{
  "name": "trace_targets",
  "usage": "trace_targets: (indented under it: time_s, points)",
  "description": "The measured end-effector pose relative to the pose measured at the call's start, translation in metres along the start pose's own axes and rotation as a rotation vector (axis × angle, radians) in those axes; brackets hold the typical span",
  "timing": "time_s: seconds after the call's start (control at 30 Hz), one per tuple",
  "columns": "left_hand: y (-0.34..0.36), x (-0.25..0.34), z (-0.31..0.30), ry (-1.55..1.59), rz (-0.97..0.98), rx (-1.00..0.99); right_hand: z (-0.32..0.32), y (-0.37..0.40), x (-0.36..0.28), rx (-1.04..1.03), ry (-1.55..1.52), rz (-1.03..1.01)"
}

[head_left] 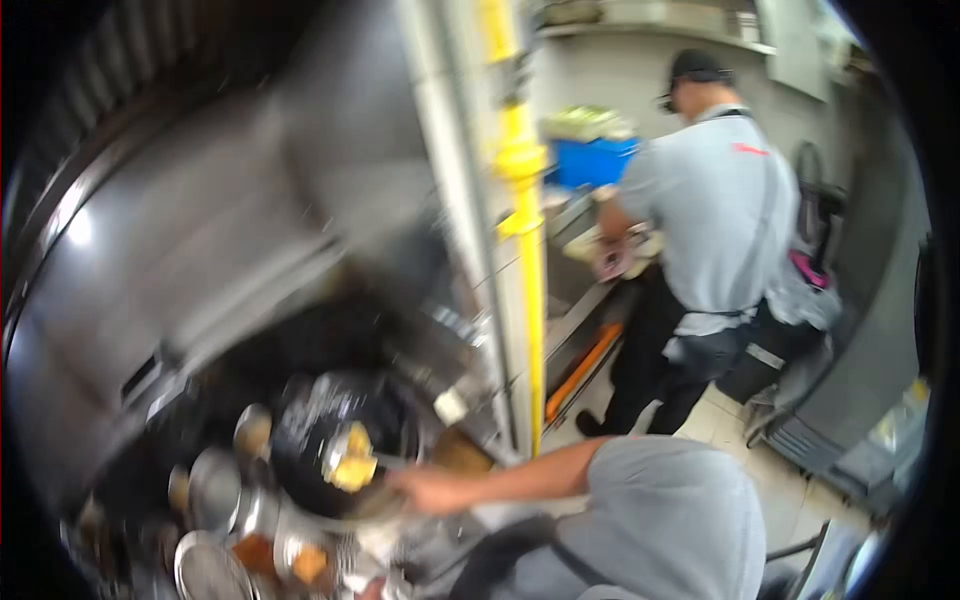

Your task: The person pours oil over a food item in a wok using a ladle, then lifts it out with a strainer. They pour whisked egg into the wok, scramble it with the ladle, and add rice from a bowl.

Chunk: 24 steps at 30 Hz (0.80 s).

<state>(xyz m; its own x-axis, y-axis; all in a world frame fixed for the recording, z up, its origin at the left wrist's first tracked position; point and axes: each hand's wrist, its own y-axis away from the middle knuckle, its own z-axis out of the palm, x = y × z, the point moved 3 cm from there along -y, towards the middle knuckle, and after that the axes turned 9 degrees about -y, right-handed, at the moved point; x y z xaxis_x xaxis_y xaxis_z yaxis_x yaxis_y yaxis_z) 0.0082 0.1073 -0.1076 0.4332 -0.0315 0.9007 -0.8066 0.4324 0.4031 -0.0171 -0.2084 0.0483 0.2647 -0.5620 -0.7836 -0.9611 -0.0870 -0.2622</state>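
My right hand [435, 490] reaches in from a grey sleeve and is closed around the handle of a ladle [395, 464]. The ladle's bowl end is over a dark wok [300, 430], beside yellow pieces of food [354, 462] whose exact kind is blurred. Only a sliver of my left hand [373, 588] shows at the bottom edge, next to a whitish cloth [385, 540]; its fingers are smeared and mostly hidden. Close to the wok stand metal containers, one holding orange-brown food [310, 563].
A co-worker [715, 215] in a grey shirt stands at a counter, back turned, hands on something pale. A yellow pipe [522, 160] runs down the wall edge. A blue crate [593, 163] sits beyond it. Metal panelling [200, 230] rises behind the stove.
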Motion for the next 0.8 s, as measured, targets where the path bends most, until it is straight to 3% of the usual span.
trace_targets:
  time_s: [0.03, 0.07, 0.1, 0.17, 0.2, 0.23, 0.3, 0.37, 0.4, 0.43, 0.5, 0.57, 0.63, 0.7, 0.73, 0.77, 0.8]
  points:
    - [0.02, 0.045, 0.055, -0.025, -0.025, 0.296, 0.028, -0.001, 0.007, -0.017, -0.313, -0.138]
    - [0.023, 0.074, 0.089, 0.007, -0.033, 0.24, 0.04, -0.003, 0.003, -0.271, -0.338, 0.154]
    - [0.024, 0.086, 0.105, 0.038, -0.054, 0.205, 0.053, 0.001, -0.006, -0.201, -0.391, 0.124]
    - [-0.069, 0.033, 0.073, -0.346, 0.237, 0.254, 0.049, -0.002, -0.017, -0.217, -0.444, 0.245]
    - [-0.08, 0.031, 0.067, -0.639, 0.42, 0.168, 0.028, 0.005, -0.035, -0.191, -0.459, 0.223]
    - [0.001, 0.114, 0.147, 0.2, 0.228, -0.146, 0.003, 0.014, -0.048, -0.163, -0.473, 0.201]
    - [0.034, 0.143, 0.157, 0.226, 0.132, -0.125, -0.024, 0.02, -0.043, -0.093, -0.271, 0.193]
    - [0.027, 0.122, 0.158, 0.3, 0.198, -0.131, -0.031, 0.037, -0.037, -0.286, -1.011, 0.519]
    - [0.011, 0.098, 0.164, 0.409, 0.127, -0.269, -0.025, 0.039, -0.018, -0.334, -1.274, 0.571]
    - [0.004, 0.082, 0.173, 0.516, 0.056, -0.402, -0.028, 0.046, -0.013, -0.343, -1.275, 0.576]
    - [0.025, 0.079, 0.207, 0.177, 0.232, -0.406, -0.033, 0.066, 0.0, -0.266, -0.928, 0.652]
    - [0.019, 0.06, 0.211, 0.035, 0.33, -0.307, -0.028, 0.064, 0.047, -0.297, -0.248, 0.565]
    - [0.009, 0.065, 0.224, 0.659, 0.001, -0.478, -0.049, 0.076, 0.028, -0.224, -0.329, 0.566]
    - [0.038, 0.091, 0.224, 0.446, 0.069, -0.409, -0.074, 0.077, 0.001, -0.165, -0.302, 0.546]
    - [0.049, 0.095, 0.22, 0.547, 0.095, -0.444, -0.076, 0.078, -0.001, -0.226, -0.575, 0.66]
    - [0.057, 0.099, 0.217, 0.624, 0.152, -0.527, -0.071, 0.073, 0.007, -0.44, -0.821, 0.758]
    - [0.053, 0.083, 0.206, 0.719, 0.093, -0.499, -0.052, 0.076, 0.014, -0.422, -1.332, 0.778]
